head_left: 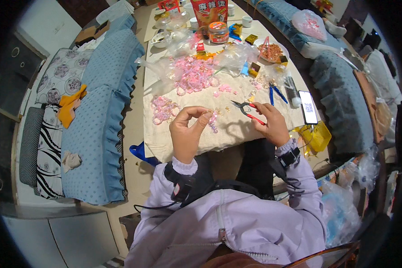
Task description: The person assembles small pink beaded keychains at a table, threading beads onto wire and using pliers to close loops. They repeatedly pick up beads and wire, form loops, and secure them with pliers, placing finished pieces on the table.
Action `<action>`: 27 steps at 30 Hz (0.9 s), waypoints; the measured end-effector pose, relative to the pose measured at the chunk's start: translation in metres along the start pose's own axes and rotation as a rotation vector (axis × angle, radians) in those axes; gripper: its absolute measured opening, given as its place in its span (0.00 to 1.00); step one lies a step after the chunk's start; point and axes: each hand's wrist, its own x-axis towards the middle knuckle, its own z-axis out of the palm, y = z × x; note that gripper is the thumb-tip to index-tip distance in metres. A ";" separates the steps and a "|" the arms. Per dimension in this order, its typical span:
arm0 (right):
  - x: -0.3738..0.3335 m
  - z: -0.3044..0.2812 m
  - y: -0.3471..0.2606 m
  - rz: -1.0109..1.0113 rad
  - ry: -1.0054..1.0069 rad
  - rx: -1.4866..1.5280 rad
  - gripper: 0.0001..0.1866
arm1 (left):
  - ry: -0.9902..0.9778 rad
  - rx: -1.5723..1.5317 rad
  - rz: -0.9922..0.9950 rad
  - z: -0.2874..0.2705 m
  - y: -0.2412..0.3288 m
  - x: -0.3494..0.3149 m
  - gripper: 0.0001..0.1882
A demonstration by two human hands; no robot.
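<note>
The left grip (190, 127) has thumb and forefinger pressed together, pinching the end of a bead strand (213, 125), a short run of glossy round pink and lilac beads just right of and below the fingertips; whether its lower end rests on the cloth I cannot tell. The right grip (274, 123) is curled around pliers (242, 107) with smooth red-coated handles, spread apart, and a tapered dark metal head pointing toward the left grip.

Beneath both grips, the bench is covered by a cream, woven-looking cloth (158, 142). Just left of the left grip lies a small pile of beaded loops (161, 110), pink and shiny. Beyond the left grip spreads a larger, knobbly bead heap (194, 73), flanked by crinkled, see-through plastic bags (163, 73). Just beyond the right grip stand out the slim blue handles of a second tool (279, 94); to the right of that grip lies a flat, rectangular phone (308, 107), and near it, lower down, a yellow lattice-sided basket (318, 137).
</note>
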 end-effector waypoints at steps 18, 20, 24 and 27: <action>0.039 -0.002 -0.060 0.005 0.039 0.605 0.13 | -0.117 0.202 0.150 -0.008 0.009 0.036 0.07; 0.053 -0.012 -0.083 -0.140 0.039 0.615 0.14 | -0.126 0.191 0.151 -0.007 0.012 0.037 0.07; 0.071 -0.018 -0.112 -0.339 0.072 0.571 0.16 | -0.124 0.209 0.148 -0.006 0.018 0.036 0.06; 0.076 -0.018 -0.118 -0.490 0.155 0.452 0.13 | -0.154 0.244 0.159 -0.008 0.022 0.035 0.02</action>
